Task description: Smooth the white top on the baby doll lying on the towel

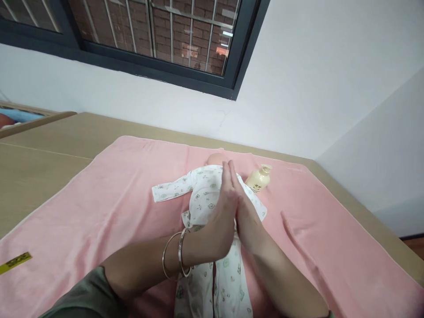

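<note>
My left hand [226, 212] and my right hand [244, 207] are pressed palm to palm, with the fingers stretched out flat and pointing away from me. No object shows between them. Beneath them lies a white printed baby top [203, 194], one sleeve spread to the left. White printed baby trousers [232, 282] lie closer to me, partly covered by my forearms. A rounded pinkish shape [215, 158], like a doll's head, shows above the neckline. Just right of my fingertips is a cream pump bottle [259, 179] with a face drawn on it.
A pink blanket [132, 176] with folds covers much of the wooden surface [86, 132]. A yellow strip with dark print [15, 263] lies at the left. White wall [281, 110] and a dark-framed barred window [159, 39] rise behind. Blue cloth [23, 115] shows far left.
</note>
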Motion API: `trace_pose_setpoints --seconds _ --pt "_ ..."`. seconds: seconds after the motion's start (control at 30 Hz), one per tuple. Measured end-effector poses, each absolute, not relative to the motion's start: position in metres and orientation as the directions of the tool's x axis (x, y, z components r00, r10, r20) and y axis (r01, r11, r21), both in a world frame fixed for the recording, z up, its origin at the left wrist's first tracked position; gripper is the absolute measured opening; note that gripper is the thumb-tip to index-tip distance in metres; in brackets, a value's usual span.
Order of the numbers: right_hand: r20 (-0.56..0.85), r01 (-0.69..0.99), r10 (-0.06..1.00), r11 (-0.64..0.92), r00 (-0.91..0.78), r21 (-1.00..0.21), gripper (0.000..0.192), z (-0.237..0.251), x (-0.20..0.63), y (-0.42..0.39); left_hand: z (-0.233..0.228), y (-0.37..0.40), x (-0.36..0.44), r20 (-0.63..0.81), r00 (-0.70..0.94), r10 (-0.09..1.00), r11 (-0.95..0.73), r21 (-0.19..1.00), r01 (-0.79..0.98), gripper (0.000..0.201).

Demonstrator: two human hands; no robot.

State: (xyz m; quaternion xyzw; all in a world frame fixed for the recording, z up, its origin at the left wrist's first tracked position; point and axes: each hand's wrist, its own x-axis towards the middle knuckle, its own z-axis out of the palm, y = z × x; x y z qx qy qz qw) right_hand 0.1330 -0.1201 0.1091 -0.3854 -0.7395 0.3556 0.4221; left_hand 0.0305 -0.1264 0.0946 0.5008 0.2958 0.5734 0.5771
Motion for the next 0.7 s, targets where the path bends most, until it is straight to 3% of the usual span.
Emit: trace_pose_setpoints --seconds 0.13,0.23,0.4,0.5,0.7 --pt "0.256 0.226 0.927 0.32 -0.272 -0.92 0.059 0.101 0.137 -0.118 0.078 -0.139 0.034 0.252 0.253 0.934 -0.148 0.918 -0.367 0.056" --pt "0.324 0.247 0.91 0.387 -0.258 -0.889 0.061 0.098 0.13 -0.132 0.088 -0.141 0.025 0.272 0.233 0.933 -0.174 0.913 -0.37 0.056" --pt "0.414 0.238 0.794 0.551 -0.445 -0.8 0.072 0.102 0.116 -0.159 0.111 -0.131 0.01 0.342 0.112 0.933 -0.312 0.924 -0.222 0.058" --pt "0.412 0.204 0.783 0.548 -0.467 -0.811 0.07 0.105 0.114 -0.164 0.108 -0.128 0.011 0.409 0.073 0.91 -0.395 0.906 -0.15 0.06" --pt "0.392 0.199 0.846 0.481 -0.363 -0.854 0.068 0.11 0.127 -0.155 0.09 -0.152 0.02 0.415 0.196 0.889 -0.394 0.909 -0.139 0.066"
